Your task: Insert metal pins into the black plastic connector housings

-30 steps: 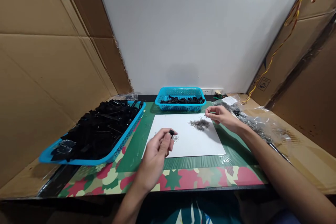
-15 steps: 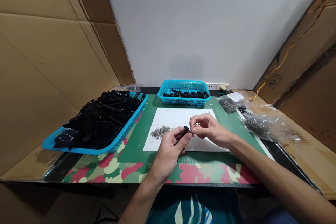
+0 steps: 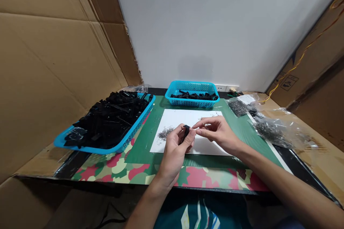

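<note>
My left hand (image 3: 177,145) is closed around a small black part (image 3: 186,132), its upper end sticking out above the fingers. My right hand (image 3: 217,132) meets it from the right, thumb and forefinger close together at the part's side. Whatever lies between those fingertips is too small to make out. Both hands are over a white sheet (image 3: 172,116). A pile of small, thin metal wire pieces (image 3: 165,133) lies on the sheet, just left of my left hand. More wire bits lie behind my right hand.
At the left a large blue basket (image 3: 129,139) is heaped with black parts (image 3: 107,121). A smaller blue basket (image 3: 192,103) at the back holds more. Clear bags of metal pieces (image 3: 238,107) lie at the right. Cardboard walls (image 3: 61,61) flank the green mat (image 3: 139,143).
The black part now stands more upright in my left hand. My right fingers have shifted slightly and remain beside it. The whole view has shifted a little.
</note>
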{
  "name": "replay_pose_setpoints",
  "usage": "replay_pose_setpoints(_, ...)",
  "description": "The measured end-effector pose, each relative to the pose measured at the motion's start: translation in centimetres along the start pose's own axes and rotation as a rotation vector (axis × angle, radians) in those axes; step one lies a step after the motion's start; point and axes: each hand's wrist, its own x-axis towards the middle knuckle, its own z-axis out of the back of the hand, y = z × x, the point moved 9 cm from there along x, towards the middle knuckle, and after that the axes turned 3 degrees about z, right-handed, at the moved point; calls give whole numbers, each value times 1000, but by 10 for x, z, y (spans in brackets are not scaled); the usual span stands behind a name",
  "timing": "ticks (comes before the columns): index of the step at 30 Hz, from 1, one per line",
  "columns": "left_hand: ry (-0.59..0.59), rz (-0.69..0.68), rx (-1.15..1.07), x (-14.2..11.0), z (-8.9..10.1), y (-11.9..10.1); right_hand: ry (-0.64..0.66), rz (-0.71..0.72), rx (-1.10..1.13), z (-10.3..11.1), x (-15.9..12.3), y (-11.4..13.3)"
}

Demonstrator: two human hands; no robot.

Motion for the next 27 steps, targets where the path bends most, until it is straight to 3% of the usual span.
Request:
replay_pose_setpoints(6, -22, 5, 8, 0, 5, 0, 25, 101, -45, -2, -1, 15)
replay_pose_setpoints(20, 103, 33, 41, 1, -5, 2, 117, -58, 139, -8, -4, -3)
replay_pose_setpoints(23, 96, -31, 168, -2, -3, -2, 68, -78, 117, -2, -4, -4)
replay_pose_setpoints(27, 25, -131, 504, -9, 5, -9, -80, -64, 39, 21, -3, -1)
